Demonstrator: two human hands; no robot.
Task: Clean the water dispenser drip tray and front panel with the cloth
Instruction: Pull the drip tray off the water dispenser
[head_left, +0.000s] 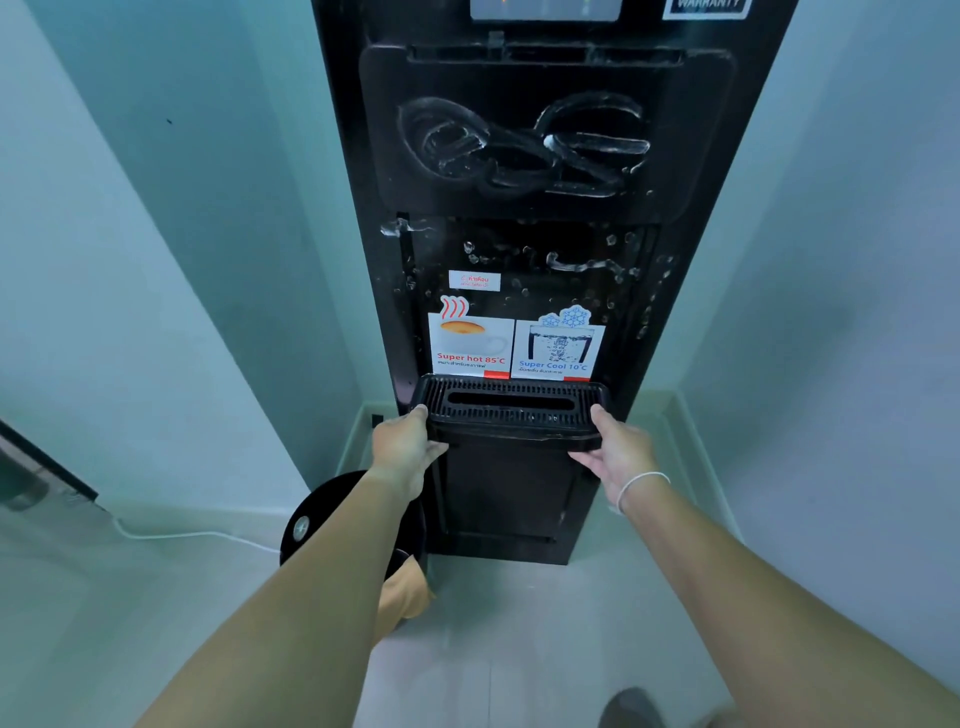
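Note:
A tall black water dispenser stands in a corner; its front panel (524, 140) carries white foamy smears and droplets. Two stickers, "Super hot 85°C" (470, 345) and "Super Cool 10°C" (558, 351), sit in the wet tap recess. The black slotted drip tray (511, 410) juts out below them. My left hand (405, 449) grips the tray's left end, thumb on top and fingers underneath. My right hand (613, 452) grips its right end the same way. An orange-yellow cloth (402, 592) lies on the floor by the dispenser's left foot, partly hidden by my left forearm.
A round black object (317, 514) sits on the floor left of the dispenser, with a white cable (197, 534) running along the baseboard. Pale walls close in on both sides. A dark door edge (36, 467) shows at far left. My foot (631, 709) is at the bottom.

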